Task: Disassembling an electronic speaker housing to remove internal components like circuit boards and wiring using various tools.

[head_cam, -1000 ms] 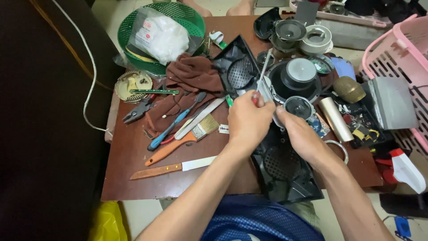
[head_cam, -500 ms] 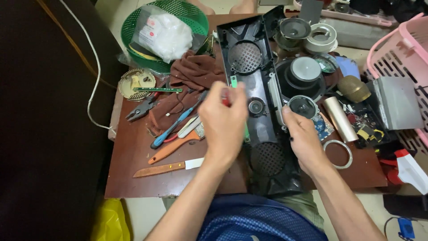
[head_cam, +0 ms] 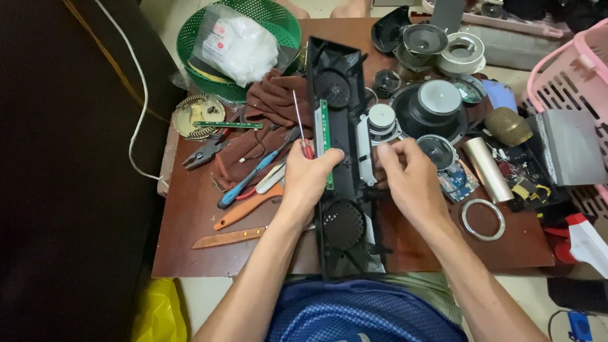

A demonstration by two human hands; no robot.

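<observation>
A long black speaker housing [head_cam: 339, 114] lies lengthwise on the brown table [head_cam: 190, 240], reaching from the near edge toward the far side. A narrow green circuit strip [head_cam: 324, 126] runs along its left wall. My left hand [head_cam: 310, 177] grips that left wall and also holds a thin screwdriver [head_cam: 297, 117] with a red handle, its shaft pointing away from me. My right hand [head_cam: 408, 174] presses on the housing's right side, fingers beside a small white speaker driver [head_cam: 382, 118].
Left of the housing lie a brown cloth [head_cam: 269, 104], pliers [head_cam: 202, 152], a blue screwdriver [head_cam: 253, 174], an orange-handled tool [head_cam: 244, 212] and a knife [head_cam: 231, 237]. A green basket [head_cam: 278, 19] sits far left, speaker drivers [head_cam: 437, 104] and a pink crate [head_cam: 570, 69] to the right.
The housing has swung from lying across to lengthwise and settled flat. My left hand dropped from its raised position onto the left wall; my right hand moved up along the right side.
</observation>
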